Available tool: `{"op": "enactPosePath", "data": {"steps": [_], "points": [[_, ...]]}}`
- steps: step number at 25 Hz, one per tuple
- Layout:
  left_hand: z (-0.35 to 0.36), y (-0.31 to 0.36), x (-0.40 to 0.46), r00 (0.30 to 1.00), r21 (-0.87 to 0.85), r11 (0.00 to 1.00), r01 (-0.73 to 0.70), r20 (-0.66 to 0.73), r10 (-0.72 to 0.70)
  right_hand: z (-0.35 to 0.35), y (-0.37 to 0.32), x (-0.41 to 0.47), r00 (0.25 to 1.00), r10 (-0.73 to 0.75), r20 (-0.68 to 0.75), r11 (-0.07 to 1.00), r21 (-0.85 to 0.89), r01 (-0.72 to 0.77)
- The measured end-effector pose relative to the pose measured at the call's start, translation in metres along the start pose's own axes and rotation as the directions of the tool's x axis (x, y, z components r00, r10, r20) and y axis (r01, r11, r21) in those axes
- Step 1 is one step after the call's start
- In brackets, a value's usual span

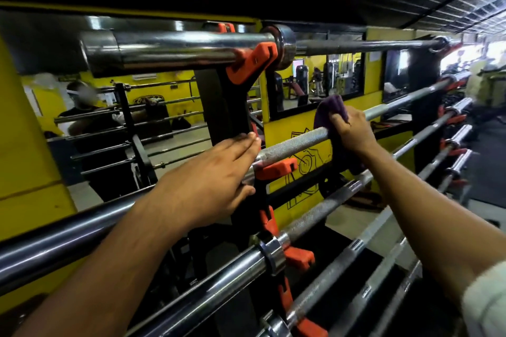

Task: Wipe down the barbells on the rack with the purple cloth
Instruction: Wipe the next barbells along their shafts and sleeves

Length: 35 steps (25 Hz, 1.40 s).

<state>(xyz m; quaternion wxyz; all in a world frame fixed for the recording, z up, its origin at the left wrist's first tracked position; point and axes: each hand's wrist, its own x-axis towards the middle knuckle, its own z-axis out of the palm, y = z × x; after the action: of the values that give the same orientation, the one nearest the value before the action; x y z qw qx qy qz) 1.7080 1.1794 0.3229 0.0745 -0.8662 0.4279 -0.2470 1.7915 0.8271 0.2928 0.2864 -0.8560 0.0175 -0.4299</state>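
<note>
Purple cloth (pixel 332 111), chrome knurled barbell (pixel 294 144), orange hooks (pixel 253 61), yellow wall (pixel 290 123).

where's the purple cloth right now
In the head view, right of centre, the purple cloth is wrapped over the knurled barbell on the rack's second level, gripped by the right hand. The left hand lies further left, by an orange hook.

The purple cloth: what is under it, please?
Under the purple cloth runs a barbell; its knurled shaft shows on both sides. The right hand grips the cloth around it. The wrapped stretch of bar is hidden.
</note>
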Motion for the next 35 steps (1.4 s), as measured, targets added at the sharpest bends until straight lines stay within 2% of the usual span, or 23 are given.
{"op": "enactPosePath", "data": {"steps": [3, 6, 8, 10, 14, 16, 18, 20, 21, 23, 26, 28, 31, 33, 35], "points": [[0.002, -0.001, 0.001, 1.000, -0.013, 1.000, 0.007, -0.001, -0.007, -0.003, -0.038, -0.007, 0.991, 0.036, 0.132, 0.998, -0.064, -0.028], [0.001, -0.001, 0.002, 1.000, -0.045, 0.999, 0.014, 0.013, -0.013, 0.014, -0.086, -0.041, 0.956, -0.118, 0.270, 0.988, 0.132, 0.085], [-0.002, 0.000, 0.002, 0.999, -0.076, 0.997, 0.027, 0.029, -0.025, 0.022, -0.105, -0.060, 0.948, -0.215, 0.236, 0.953, 0.263, 0.151], [-0.004, 0.000, 0.002, 0.999, -0.104, 0.994, 0.040, 0.036, -0.036, 0.025, -0.102, -0.063, 0.949, -0.250, 0.191, 0.935, 0.303, 0.185], [-0.003, -0.003, 0.001, 1.000, -0.103, 0.994, 0.029, 0.013, -0.028, 0.022, -0.062, -0.044, 0.949, -0.298, 0.105, 0.947, 0.160, 0.280], [-0.002, -0.004, 0.000, 1.000, -0.101, 0.995, 0.022, 0.001, -0.022, 0.016, -0.040, -0.030, 0.976, -0.216, 0.034, 0.972, 0.105, 0.211], [0.000, -0.004, 0.001, 1.000, -0.106, 0.994, 0.023, -0.010, -0.025, 0.006, -0.021, -0.023, 0.999, -0.035, -0.023, 0.990, 0.134, 0.038], [0.001, -0.003, 0.001, 1.000, -0.111, 0.994, 0.024, -0.014, -0.026, 0.007, -0.022, -0.025, 0.996, 0.083, -0.018, 0.982, 0.173, -0.079], [0.001, -0.002, 0.001, 1.000, -0.109, 0.994, 0.023, -0.016, -0.025, 0.014, -0.031, -0.032, 0.996, 0.089, 0.013, 0.978, 0.186, -0.089], [0.002, -0.001, 0.002, 1.000, -0.111, 0.994, 0.021, -0.014, -0.023, 0.028, -0.062, -0.058, 0.997, -0.030, 0.069, 0.978, 0.209, 0.015], [0.001, -0.002, 0.003, 1.000, -0.129, 0.991, 0.028, 0.008, -0.027, 0.037, -0.084, -0.084, 0.938, -0.333, 0.099, 0.929, 0.207, 0.308], [-0.001, -0.001, 0.002, 0.999, -0.132, 0.991, 0.031, 0.019, -0.029, 0.033, -0.074, -0.076, 0.916, -0.382, 0.119, 0.916, 0.178, 0.359], [-0.003, 0.000, 0.001, 0.999, -0.112, 0.993, 0.035, 0.015, -0.034, 0.020, -0.051, -0.047, 0.938, -0.335, 0.090, 0.939, 0.116, 0.324], [-0.004, 0.001, 0.000, 0.999, -0.106, 0.994, 0.033, 0.010, -0.032, 0.009, -0.029, -0.027, 0.980, -0.182, 0.084, 0.982, 0.076, 0.175], [-0.004, 0.000, -0.001, 1.000, -0.103, 0.994, 0.032, 0.004, -0.031, 0.001, -0.010, -0.014, 0.998, 0.015, 0.067, 0.994, 0.108, -0.022]]}}
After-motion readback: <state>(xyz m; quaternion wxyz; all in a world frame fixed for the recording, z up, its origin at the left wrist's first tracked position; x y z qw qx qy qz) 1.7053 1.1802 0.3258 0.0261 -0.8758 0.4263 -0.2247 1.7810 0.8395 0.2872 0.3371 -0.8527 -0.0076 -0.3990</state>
